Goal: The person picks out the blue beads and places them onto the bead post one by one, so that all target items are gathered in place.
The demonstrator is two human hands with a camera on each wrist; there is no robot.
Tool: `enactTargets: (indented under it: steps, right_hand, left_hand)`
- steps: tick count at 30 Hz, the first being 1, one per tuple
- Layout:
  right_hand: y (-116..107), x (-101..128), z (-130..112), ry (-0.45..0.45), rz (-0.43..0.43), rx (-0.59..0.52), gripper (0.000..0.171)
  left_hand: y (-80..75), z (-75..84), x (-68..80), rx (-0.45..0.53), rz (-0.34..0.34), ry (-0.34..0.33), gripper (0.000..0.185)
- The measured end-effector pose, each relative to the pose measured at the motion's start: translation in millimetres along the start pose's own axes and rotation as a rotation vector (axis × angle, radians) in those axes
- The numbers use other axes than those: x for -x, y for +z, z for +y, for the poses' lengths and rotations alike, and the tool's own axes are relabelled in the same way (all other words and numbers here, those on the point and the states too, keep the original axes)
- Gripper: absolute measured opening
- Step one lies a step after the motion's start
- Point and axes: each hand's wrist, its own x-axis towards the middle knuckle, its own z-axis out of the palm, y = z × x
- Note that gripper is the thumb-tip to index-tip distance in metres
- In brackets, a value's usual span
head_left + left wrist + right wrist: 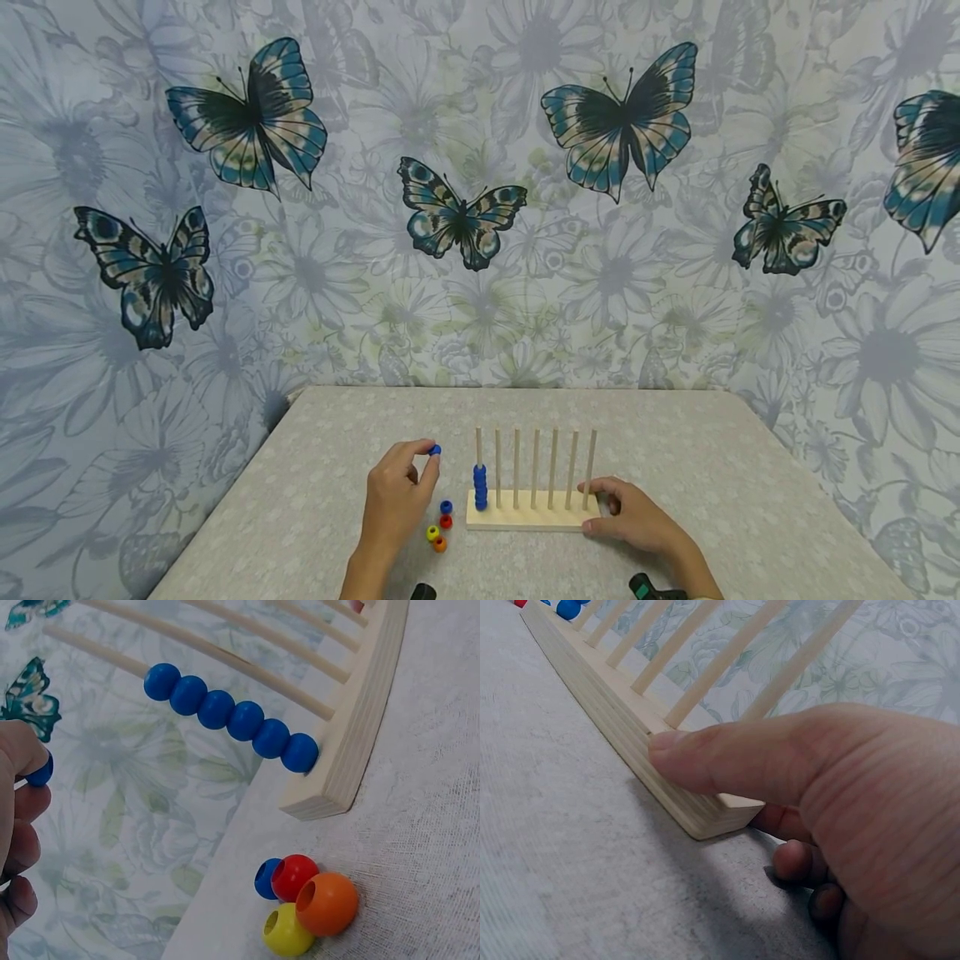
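Observation:
My left hand (397, 492) pinches a blue bead (435, 450) between thumb and index finger, raised left of a wooden peg stand (532, 522). The stand has a row of upright pegs; the leftmost carries a stack of several blue beads (231, 718), and the other pegs are bare. My right hand (633, 517) grips the stand's right end, with the thumb (705, 754) on the front edge and fingers behind. Left of the stand, a loose blue bead (268, 879), a red bead (297, 878), a yellow bead (289, 931) and an orange bead (330, 904) lie close together.
A pale patterned cloth covers the table (330, 425). Behind it rises a wall (480, 325) papered with flowers and butterflies. Two dark objects, one of them the black item (423, 592), show at the bottom edge near the wrists.

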Motion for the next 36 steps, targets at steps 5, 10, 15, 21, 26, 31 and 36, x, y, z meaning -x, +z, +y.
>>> enactTargets:
  steps: [5,10,15,21,26,31,36]
  right_hand:
    - [-1,0,1,-0.011,-0.001,0.0,0.055]
    - [0,0,-1,-0.018,-0.003,-0.007,0.055]
    - [0,0,-2,-0.013,-0.005,-0.01,0.055]
    - [0,0,-1,-0.002,0.008,-0.002,0.055]
    - [-1,0,-2,-0.001,0.005,0.003,0.055]
    - [-1,0,-2,-0.001,-0.001,-0.006,0.055]
    - [-1,0,-1,-0.007,-0.011,-0.028,0.054]
  left_hand:
    - [-0.9,5.3,-3.4,0.012,0.031,0.024,0.021]
    - [-4.2,13.0,-8.8,0.053,0.102,0.083,0.023]
    - [-6.3,20.2,-14.8,0.074,0.132,0.104,0.024]
    - [-7.2,26.4,-22.8,0.086,0.125,0.114,0.022]
    - [-8.8,31.0,-29.0,0.102,0.106,0.1,0.021]
    - [-7.8,35.1,-33.8,0.129,0.125,0.117,0.022]
    - [-6.4,39.3,-40.3,0.158,0.152,0.151,0.021]
